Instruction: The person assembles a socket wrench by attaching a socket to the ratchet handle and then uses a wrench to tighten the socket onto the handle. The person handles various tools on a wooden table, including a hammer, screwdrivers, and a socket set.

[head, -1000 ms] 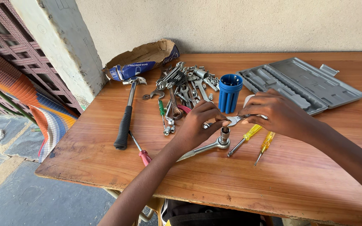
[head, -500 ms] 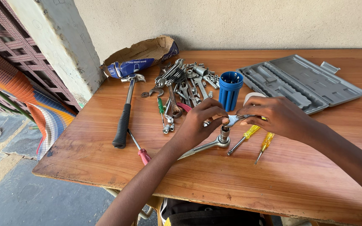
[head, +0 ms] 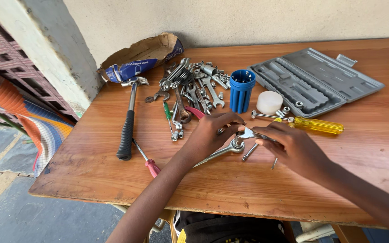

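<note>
While both hands grip a ratchet wrench (head: 230, 147), the grey case (head: 320, 81) lies open.

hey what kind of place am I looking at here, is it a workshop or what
Probably an informal outdoor work spot, like a porch, not a fitted workshop: a wooden table against a plastered wall, a pile of loose spanners, a hammer, and pavement below.

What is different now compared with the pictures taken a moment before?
The yellow-handled screwdriver now lies farther right, beside the open grey plastic case. A white round lid shows. Left hand and right hand stay at the steel ratchet wrench. The black-handled hammer is unmoved.
</note>
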